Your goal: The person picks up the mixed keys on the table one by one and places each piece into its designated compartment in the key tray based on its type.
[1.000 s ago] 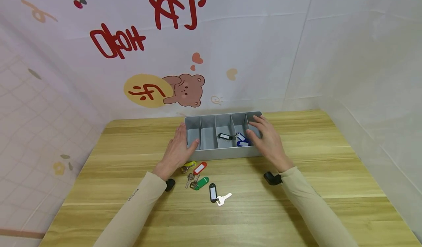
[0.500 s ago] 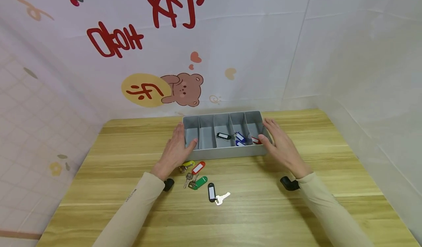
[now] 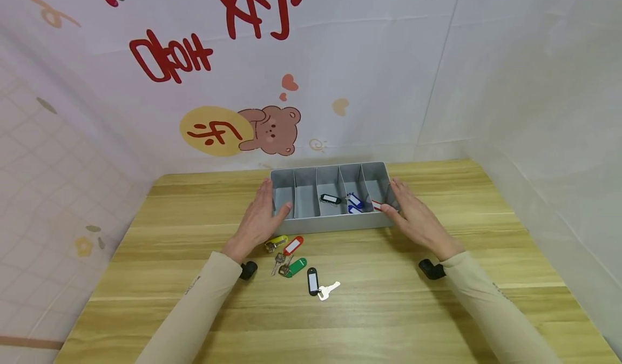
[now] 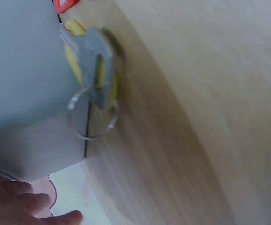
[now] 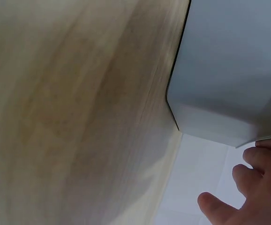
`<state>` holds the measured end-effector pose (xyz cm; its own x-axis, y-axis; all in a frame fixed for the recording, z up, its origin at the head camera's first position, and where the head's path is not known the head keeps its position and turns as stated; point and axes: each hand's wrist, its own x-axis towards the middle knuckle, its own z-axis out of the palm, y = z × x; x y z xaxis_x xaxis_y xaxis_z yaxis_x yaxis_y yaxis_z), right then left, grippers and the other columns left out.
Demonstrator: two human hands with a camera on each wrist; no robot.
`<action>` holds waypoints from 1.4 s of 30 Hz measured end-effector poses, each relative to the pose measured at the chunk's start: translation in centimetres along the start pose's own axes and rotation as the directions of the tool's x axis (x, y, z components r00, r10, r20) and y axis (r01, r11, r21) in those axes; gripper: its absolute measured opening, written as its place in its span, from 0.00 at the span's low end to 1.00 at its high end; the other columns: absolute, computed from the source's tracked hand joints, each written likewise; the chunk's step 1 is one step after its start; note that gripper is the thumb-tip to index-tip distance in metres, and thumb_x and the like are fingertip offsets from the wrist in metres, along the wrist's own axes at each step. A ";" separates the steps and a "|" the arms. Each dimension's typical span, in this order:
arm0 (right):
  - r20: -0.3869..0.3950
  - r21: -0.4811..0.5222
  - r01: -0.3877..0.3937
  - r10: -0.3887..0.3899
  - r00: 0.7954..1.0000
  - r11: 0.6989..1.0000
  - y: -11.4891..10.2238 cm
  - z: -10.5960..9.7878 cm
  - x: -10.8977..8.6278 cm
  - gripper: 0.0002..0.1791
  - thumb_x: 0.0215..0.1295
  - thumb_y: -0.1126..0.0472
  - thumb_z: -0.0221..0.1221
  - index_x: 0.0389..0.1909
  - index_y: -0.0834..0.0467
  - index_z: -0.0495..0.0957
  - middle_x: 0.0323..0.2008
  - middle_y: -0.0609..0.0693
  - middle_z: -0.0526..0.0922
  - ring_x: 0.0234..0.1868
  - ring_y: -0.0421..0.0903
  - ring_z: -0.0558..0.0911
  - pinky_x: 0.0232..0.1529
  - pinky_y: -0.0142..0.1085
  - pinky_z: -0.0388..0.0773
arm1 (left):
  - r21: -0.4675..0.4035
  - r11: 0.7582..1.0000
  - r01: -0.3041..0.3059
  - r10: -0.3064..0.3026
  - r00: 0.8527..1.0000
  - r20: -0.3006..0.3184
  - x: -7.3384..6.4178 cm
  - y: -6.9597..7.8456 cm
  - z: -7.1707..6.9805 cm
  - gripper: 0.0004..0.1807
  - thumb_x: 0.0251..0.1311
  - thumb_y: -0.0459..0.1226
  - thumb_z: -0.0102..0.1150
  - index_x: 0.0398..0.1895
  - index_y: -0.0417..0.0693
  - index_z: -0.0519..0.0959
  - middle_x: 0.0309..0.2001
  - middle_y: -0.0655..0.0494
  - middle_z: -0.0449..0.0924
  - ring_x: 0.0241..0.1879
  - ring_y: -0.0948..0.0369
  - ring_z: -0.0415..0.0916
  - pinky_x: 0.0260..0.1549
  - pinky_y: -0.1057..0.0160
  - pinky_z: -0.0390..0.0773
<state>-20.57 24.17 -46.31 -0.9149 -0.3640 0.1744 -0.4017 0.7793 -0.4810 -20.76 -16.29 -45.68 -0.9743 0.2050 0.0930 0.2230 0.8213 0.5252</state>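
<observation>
Head view: compared with a second ago, the right hand (image 3: pixel 420 221) has shifted from above the grey tray's (image 3: pixel 335 223) right compartment to its right end, uncovering an inner red tag (image 3: pixel 376 206). The left hand (image 3: pixel 257 213) stays at the left end. The tray stands on the far part of the wooden table (image 3: pixel 379 310), a black tag (image 3: pixel 330 199) in its middle compartment, blue tags (image 3: pixel 356 201) in the next one right. Red characters (image 3: pixel 252 7) and one on a yellow disc (image 3: pixel 211 137) decorate the far wall (image 3: pixel 364 56); the loose black tag's (image 3: pixel 312 281) white label and the sleeve (image 3: pixel 500 304) print are too small to read. Both hands are spread wide, fingers extended along the end walls, thumbs over the near corners. Nearer lie a yellow tag (image 3: pixel 277 242), a loose red tag (image 3: pixel 293 245), a green tag (image 3: pixel 296 267) and a silver key (image 3: pixel 329 290).

Left wrist view: the yellow tag, its key and a metal ring (image 4: pixel 88 138) appear beside the tray wall; left fingertips show at the edge, probably touching the tray, though blur leaves some doubt.

Right wrist view: right fingers (image 5: pixel 247 180) fan out by the tray's far right corner.
</observation>
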 end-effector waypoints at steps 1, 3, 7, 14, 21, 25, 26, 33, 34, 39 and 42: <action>0.007 -0.001 0.000 0.000 1.000 1.000 0.0 0.0 0.0 0.44 0.82 0.40 0.47 0.81 0.67 0.47 0.82 0.63 0.47 0.81 0.64 0.47 0.76 0.61 0.49 | -0.006 1.000 -0.010 0.010 1.000 -0.003 0.0 -0.1 0.0 0.51 0.75 0.59 0.47 0.83 0.34 0.41 0.83 0.37 0.39 0.81 0.44 0.41 0.74 0.39 0.54; 0.016 0.000 0.002 -0.002 1.000 1.000 0.1 0.0 0.0 0.44 0.82 0.41 0.46 0.81 0.68 0.46 0.82 0.64 0.46 0.81 0.64 0.47 0.76 0.61 0.49 | -0.022 0.999 -0.033 0.033 0.999 -0.011 -0.1 -0.2 -0.1 0.50 0.76 0.60 0.46 0.83 0.35 0.41 0.83 0.37 0.39 0.81 0.44 0.41 0.75 0.40 0.52; 0.020 0.007 0.006 -0.006 1.000 1.000 0.0 0.0 0.0 0.44 0.82 0.42 0.46 0.81 0.69 0.45 0.82 0.65 0.46 0.81 0.65 0.47 0.76 0.60 0.48 | -0.052 0.995 -0.087 0.085 0.995 -0.045 -0.5 -0.6 -0.3 0.49 0.76 0.61 0.43 0.84 0.38 0.42 0.83 0.40 0.40 0.81 0.43 0.41 0.75 0.39 0.49; 0.023 0.013 -0.008 0.008 1.000 1.000 0.0 0.0 -0.3 0.44 0.82 0.41 0.46 0.81 0.68 0.45 0.82 0.63 0.45 0.81 0.64 0.46 0.77 0.59 0.47 | -0.118 0.982 -0.145 0.135 0.987 -0.090 -2.0 -0.9 -1.3 0.46 0.76 0.61 0.43 0.85 0.46 0.46 0.84 0.50 0.41 0.81 0.47 0.43 0.75 0.38 0.49; 0.030 0.013 -0.009 0.009 1.000 1.000 0.1 0.0 -0.4 0.44 0.82 0.41 0.47 0.81 0.68 0.45 0.82 0.63 0.45 0.82 0.64 0.45 0.76 0.61 0.48 | -0.208 0.954 -0.216 0.188 0.971 -0.146 -3.7 -1.3 -2.2 0.41 0.75 0.52 0.51 0.84 0.48 0.51 0.83 0.49 0.48 0.80 0.45 0.49 0.72 0.33 0.53; 0.035 0.016 -0.011 0.011 0.999 1.000 0.1 0.0 -0.4 0.44 0.82 0.41 0.47 0.81 0.68 0.44 0.82 0.63 0.44 0.82 0.64 0.45 0.77 0.60 0.47 | -0.234 0.939 -0.254 0.214 0.960 -0.182 -4.9 -1.8 -2.5 0.39 0.74 0.46 0.55 0.83 0.47 0.54 0.81 0.45 0.53 0.79 0.43 0.52 0.71 0.32 0.55; 0.036 0.017 -0.013 0.012 0.999 1.000 0.1 0.0 -0.4 0.44 0.82 0.41 0.46 0.81 0.68 0.44 0.82 0.63 0.44 0.82 0.64 0.45 0.77 0.60 0.47 | -0.241 0.936 -0.255 0.214 0.959 -0.186 -5.2 -1.9 -2.6 0.39 0.73 0.45 0.56 0.83 0.48 0.55 0.81 0.45 0.54 0.78 0.43 0.53 0.70 0.31 0.55; 0.030 0.023 -0.020 0.019 0.999 1.000 0.0 0.0 -0.4 0.44 0.82 0.41 0.46 0.82 0.68 0.45 0.82 0.63 0.45 0.82 0.64 0.45 0.77 0.61 0.47 | -0.246 0.934 -0.259 0.211 0.956 -0.204 -6.5 -2.9 -3.2 0.34 0.72 0.40 0.60 0.79 0.47 0.64 0.77 0.44 0.63 0.75 0.43 0.60 0.68 0.32 0.60; 0.029 0.024 -0.019 0.018 0.999 1.000 0.0 0.0 -0.4 0.44 0.82 0.41 0.46 0.82 0.68 0.45 0.82 0.63 0.45 0.82 0.64 0.45 0.77 0.61 0.47 | -0.241 0.935 -0.259 0.212 0.955 -0.206 -6.6 -3.1 -3.3 0.33 0.71 0.40 0.61 0.78 0.46 0.66 0.75 0.43 0.65 0.74 0.43 0.62 0.68 0.32 0.61; 0.035 0.019 -0.014 0.013 0.999 1.000 -0.1 0.0 -0.3 0.44 0.82 0.41 0.46 0.81 0.68 0.45 0.82 0.65 0.45 0.81 0.65 0.45 0.76 0.61 0.47 | -0.236 0.939 -0.249 0.207 0.960 -0.189 -7.3 -3.7 -3.4 0.30 0.67 0.37 0.67 0.72 0.43 0.73 0.70 0.43 0.72 0.70 0.42 0.68 0.65 0.34 0.65; 0.035 0.012 -0.013 0.013 0.999 1.000 -0.1 0.1 -0.2 0.44 0.82 0.41 0.46 0.81 0.68 0.45 0.82 0.65 0.46 0.81 0.65 0.46 0.76 0.62 0.48 | -0.251 0.937 -0.241 0.204 0.965 -0.165 -7.6 -4.2 -3.4 0.27 0.66 0.35 0.68 0.68 0.41 0.76 0.67 0.43 0.75 0.68 0.43 0.70 0.64 0.35 0.68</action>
<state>-20.30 24.08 -46.37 -0.9182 -0.3712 0.1384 -0.3889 0.7778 -0.4938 -14.41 -23.14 -45.74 -0.8998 0.2778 0.3365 0.4363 0.5870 0.6820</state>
